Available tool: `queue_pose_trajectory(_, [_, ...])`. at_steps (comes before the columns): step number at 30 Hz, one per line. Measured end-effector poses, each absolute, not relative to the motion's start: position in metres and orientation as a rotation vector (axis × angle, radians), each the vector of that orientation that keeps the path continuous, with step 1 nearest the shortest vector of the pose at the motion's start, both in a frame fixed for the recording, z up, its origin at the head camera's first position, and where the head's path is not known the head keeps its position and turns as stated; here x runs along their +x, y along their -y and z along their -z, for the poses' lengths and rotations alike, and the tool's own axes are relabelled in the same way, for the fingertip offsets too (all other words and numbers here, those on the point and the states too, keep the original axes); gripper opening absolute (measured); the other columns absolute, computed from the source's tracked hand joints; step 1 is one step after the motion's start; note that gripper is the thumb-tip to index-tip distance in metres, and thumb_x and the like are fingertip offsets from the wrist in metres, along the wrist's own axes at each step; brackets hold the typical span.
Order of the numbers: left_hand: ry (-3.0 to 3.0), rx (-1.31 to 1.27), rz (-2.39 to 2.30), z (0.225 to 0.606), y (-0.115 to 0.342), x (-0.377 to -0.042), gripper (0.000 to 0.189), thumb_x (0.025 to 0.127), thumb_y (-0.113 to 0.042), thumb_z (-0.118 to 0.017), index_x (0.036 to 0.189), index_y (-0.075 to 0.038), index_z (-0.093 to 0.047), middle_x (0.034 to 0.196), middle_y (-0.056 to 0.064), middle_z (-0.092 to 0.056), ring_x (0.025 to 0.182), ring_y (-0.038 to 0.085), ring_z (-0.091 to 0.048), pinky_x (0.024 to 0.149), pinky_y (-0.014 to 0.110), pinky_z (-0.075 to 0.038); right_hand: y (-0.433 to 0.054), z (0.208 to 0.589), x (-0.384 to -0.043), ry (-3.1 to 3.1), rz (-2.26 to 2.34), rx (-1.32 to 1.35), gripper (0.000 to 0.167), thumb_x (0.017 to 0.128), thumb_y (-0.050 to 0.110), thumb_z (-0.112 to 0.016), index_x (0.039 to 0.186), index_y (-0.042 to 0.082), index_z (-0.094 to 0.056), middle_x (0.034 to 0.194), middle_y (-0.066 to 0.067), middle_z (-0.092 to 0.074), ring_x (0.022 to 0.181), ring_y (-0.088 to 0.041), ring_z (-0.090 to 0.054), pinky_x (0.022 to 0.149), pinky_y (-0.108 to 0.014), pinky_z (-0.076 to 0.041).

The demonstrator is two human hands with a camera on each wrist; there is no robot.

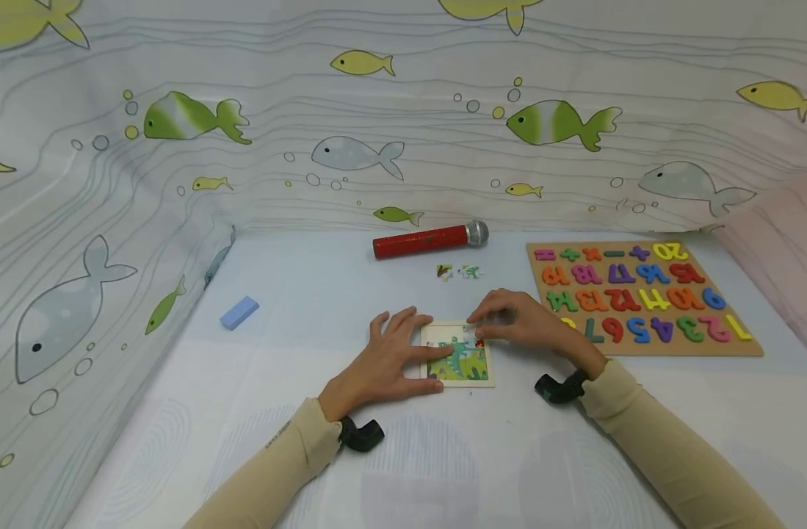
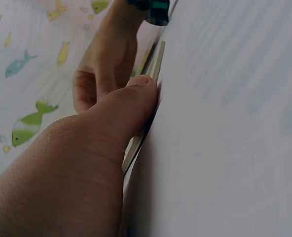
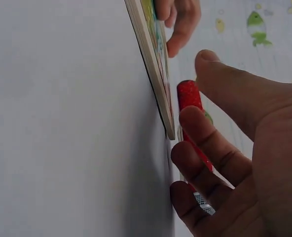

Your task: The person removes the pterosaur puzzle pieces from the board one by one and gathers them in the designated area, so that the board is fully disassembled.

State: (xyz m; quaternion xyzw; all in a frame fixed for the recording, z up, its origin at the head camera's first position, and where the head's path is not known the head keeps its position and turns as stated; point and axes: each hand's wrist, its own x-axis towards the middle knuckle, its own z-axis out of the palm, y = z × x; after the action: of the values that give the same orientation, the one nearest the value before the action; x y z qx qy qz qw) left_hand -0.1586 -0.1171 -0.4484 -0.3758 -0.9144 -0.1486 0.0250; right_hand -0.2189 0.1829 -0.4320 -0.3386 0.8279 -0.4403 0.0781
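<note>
A small jigsaw puzzle (image 1: 465,364) with a green and teal animal picture lies in a pale wooden frame on the table. My left hand (image 1: 391,361) spreads over its left side, one finger reaching across the picture and the thumb at the near edge. In the left wrist view, the thumb (image 2: 128,101) rests against the frame's side. My right hand (image 1: 525,319) is at the far right corner of the puzzle. The right wrist view shows its thumb and fingers (image 3: 215,148) apart, with nothing seen between them. Two loose jigsaw pieces (image 1: 471,272) lie beyond the frame.
A red microphone (image 1: 423,241) with a silver head lies at the back. On the right is a wooden number board (image 1: 648,300) with colourful numerals, partly behind the right hand. A blue block (image 1: 240,313) sits at the left. Fish-patterned cloth (image 1: 271,88) hangs around the table.
</note>
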Motion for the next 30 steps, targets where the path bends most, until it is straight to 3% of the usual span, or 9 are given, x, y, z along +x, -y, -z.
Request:
queue_pose_trajectory(12, [2.818, -1.186, 0.452, 0.4455, 0.1173, -0.1623, 0.057, 0.091, -0.069, -0.058, 0.144, -0.047, -0.054, 0.164, 0.008, -0.035, 0.154, 0.038, -0.026, 0.113, 0.069, -0.019, -0.1746, 0.4270, -0.2146, -2.548, 1.040, -1.077, 0.027, 0.085, 0.018, -0.083, 0.112, 0.023, -0.080, 0.109, 0.002, -0.061, 0.106, -0.017, -0.044, 0.093, -0.040, -0.037])
queue_pose_trajectory(30, [2.824, -1.183, 0.461, 0.4463, 0.1171, -0.1592, 0.056, 0.091, -0.066, -0.060, 0.143, -0.045, -0.056, 0.163, 0.009, -0.037, 0.153, 0.039, -0.028, 0.112, 0.070, -0.019, -0.1728, 0.4285, -0.2118, -2.554, 0.972, -1.120, 0.021, 0.088, 0.018, -0.080, 0.107, 0.025, -0.079, 0.112, 0.000, -0.061, 0.107, -0.019, -0.044, 0.093, -0.042, -0.034])
